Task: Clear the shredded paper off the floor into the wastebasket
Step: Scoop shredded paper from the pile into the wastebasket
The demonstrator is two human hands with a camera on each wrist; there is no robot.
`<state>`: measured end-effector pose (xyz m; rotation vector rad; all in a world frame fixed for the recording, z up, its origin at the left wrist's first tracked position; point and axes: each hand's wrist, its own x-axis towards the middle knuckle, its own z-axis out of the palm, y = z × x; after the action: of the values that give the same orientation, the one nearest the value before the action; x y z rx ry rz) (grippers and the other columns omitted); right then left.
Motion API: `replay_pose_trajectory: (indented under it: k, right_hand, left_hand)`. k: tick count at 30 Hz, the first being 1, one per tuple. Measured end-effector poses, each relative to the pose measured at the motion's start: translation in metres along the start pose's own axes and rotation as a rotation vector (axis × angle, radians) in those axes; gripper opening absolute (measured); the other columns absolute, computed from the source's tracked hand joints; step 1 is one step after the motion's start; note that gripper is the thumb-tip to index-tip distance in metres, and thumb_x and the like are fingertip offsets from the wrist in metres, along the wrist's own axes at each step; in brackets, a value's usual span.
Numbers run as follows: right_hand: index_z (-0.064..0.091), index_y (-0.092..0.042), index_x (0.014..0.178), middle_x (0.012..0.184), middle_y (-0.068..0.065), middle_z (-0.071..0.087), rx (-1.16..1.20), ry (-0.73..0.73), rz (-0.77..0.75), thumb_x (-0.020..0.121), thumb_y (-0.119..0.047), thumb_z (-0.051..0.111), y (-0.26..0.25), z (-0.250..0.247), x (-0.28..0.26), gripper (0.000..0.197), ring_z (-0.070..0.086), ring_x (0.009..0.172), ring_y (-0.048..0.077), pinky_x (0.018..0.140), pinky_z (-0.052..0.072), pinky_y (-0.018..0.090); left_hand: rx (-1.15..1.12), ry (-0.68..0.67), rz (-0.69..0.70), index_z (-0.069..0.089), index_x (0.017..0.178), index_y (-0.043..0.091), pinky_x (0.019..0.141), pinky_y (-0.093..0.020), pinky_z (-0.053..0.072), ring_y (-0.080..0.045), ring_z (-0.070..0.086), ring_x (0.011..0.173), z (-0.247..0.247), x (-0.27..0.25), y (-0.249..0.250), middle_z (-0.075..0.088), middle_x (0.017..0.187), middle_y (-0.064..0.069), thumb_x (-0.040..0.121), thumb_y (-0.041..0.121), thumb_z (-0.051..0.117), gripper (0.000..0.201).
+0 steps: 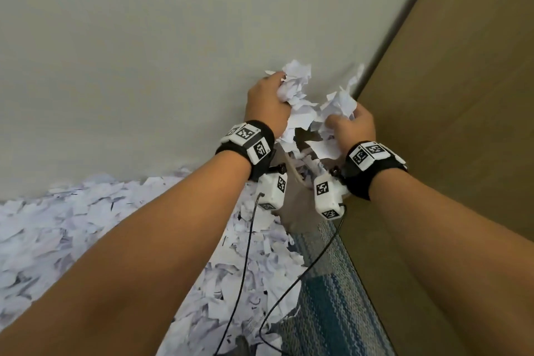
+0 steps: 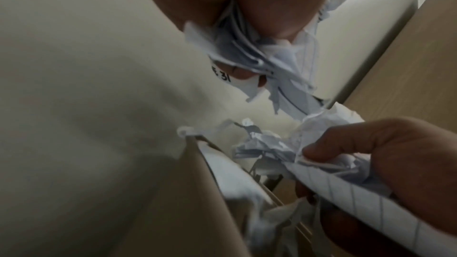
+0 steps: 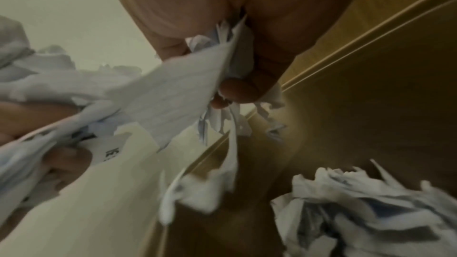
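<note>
Both hands are raised side by side near the wall corner. My left hand (image 1: 268, 101) grips a crumpled wad of torn white paper (image 1: 294, 87). My right hand (image 1: 352, 124) grips a second wad (image 1: 338, 107), and scraps hang down from both. Below them stands the beige wastebasket (image 1: 300, 211), mostly hidden by the wrist cameras. The left wrist view shows its rim (image 2: 222, 163) with paper inside, and the right hand (image 2: 395, 163) pinching lined paper. A heap of paper (image 3: 358, 212) lies low in the right wrist view. Shredded paper (image 1: 57, 234) covers the floor at the left.
A pale wall (image 1: 144, 37) rises straight ahead. Brown wooden furniture (image 1: 462, 124) closes off the right side. A striped blue rug (image 1: 332, 298) lies beside the paper, and two black cables (image 1: 248, 240) hang from the wrist cameras.
</note>
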<state>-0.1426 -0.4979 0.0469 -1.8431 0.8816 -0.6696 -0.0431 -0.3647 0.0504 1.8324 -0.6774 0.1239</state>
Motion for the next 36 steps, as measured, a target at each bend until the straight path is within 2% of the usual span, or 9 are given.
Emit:
replay_pose_trajectory:
  k: [4,9,14,17,22,25,27,30,36]
  right_hand:
    - [0.064,-0.028,0.099,0.096,-0.001,0.071,-0.146,-0.038,0.013,0.075,-0.021,0.063,0.017,-0.017,0.006,0.026,0.067,0.086,0.024,0.081,0.057,0.041]
    - [0.067,-0.024,0.109,0.094,0.002,0.068,-0.362,-0.183,0.037,0.078,-0.019,0.068,0.032,-0.026,0.015,0.032,0.063,0.080,0.022,0.062,0.045,0.020]
    - [0.068,-0.023,0.098,0.097,0.004,0.070,-0.513,-0.268,-0.008,0.075,-0.021,0.072,0.037,-0.023,0.016,0.023,0.064,0.090,0.025,0.076,0.051,0.030]
    - [0.066,-0.023,0.105,0.099,0.002,0.068,-0.572,-0.273,0.013,0.070,-0.020,0.076,0.041,-0.024,0.019,0.036,0.064,0.088,0.023,0.078,0.054,0.032]
    - [0.062,-0.032,0.095,0.095,-0.003,0.068,-0.567,-0.224,0.003,0.075,-0.027,0.070,0.041,-0.028,0.022,0.022,0.064,0.085,0.021,0.080,0.054,0.030]
    - [0.065,-0.027,0.095,0.087,-0.003,0.065,-0.591,-0.129,-0.038,0.082,-0.030,0.055,0.037,-0.030,0.021,0.016,0.059,0.078,0.020,0.072,0.045,0.023]
    - [0.064,-0.024,0.096,0.089,0.002,0.062,-0.638,-0.073,-0.070,0.084,-0.031,0.051,0.035,-0.029,0.021,0.019,0.056,0.077,0.025,0.069,0.041,0.025]
    - [0.064,-0.015,0.089,0.080,0.006,0.060,-0.658,-0.003,-0.113,0.086,-0.029,0.050,0.026,-0.025,0.020,0.020,0.051,0.073,0.027,0.066,0.037,0.025]
    - [0.067,-0.015,0.083,0.075,0.002,0.062,-0.574,0.004,-0.214,0.084,-0.028,0.051,-0.006,0.004,0.013,0.021,0.053,0.074,0.023,0.068,0.039,0.023]
  left_hand:
    - [0.015,-0.039,-0.051,0.063,0.112,0.009,0.087,-0.031,0.048,-0.028,0.060,0.100,0.032,0.000,-0.002,0.064,0.110,-0.010,0.078,-0.002,0.054,0.037]
    - [0.094,-0.206,-0.059,0.057,0.119,0.011,0.081,-0.026,0.039,-0.030,0.054,0.105,0.055,-0.008,-0.012,0.056,0.118,-0.013,0.079,0.004,0.058,0.040]
    - [0.000,-0.377,-0.067,0.053,0.127,0.024,0.087,-0.024,0.042,-0.023,0.056,0.108,0.064,-0.011,-0.023,0.056,0.123,-0.007,0.071,0.026,0.069,0.058]
    - [-0.019,-0.436,-0.039,0.050,0.130,0.030,0.096,-0.028,0.043,-0.019,0.053,0.115,0.062,-0.010,-0.019,0.052,0.131,-0.001,0.071,0.015,0.072,0.065]
    - [-0.102,-0.481,0.007,0.067,0.106,0.029,0.098,-0.032,0.046,-0.014,0.056,0.111,0.060,-0.013,-0.014,0.057,0.126,0.005,0.065,0.012,0.056,0.047]
    - [-0.049,-0.470,0.006,0.074,0.091,0.024,0.106,-0.031,0.039,-0.016,0.049,0.125,0.061,-0.013,-0.016,0.053,0.137,-0.001,0.071,0.002,0.052,0.037]
    - [-0.023,-0.439,0.030,0.075,0.089,0.023,0.099,-0.028,0.043,-0.016,0.056,0.116,0.058,-0.012,-0.017,0.060,0.128,-0.001,0.077,0.002,0.051,0.034]
    - [-0.009,-0.369,0.059,0.072,0.091,0.023,0.076,-0.024,0.049,-0.016,0.063,0.084,0.053,-0.009,-0.019,0.070,0.091,0.002,0.089,0.015,0.056,0.018]
    - [-0.004,-0.230,0.035,0.070,0.089,0.024,0.070,-0.020,0.050,-0.011,0.064,0.072,0.026,-0.001,-0.032,0.070,0.075,0.000,0.088,0.020,0.061,0.010]
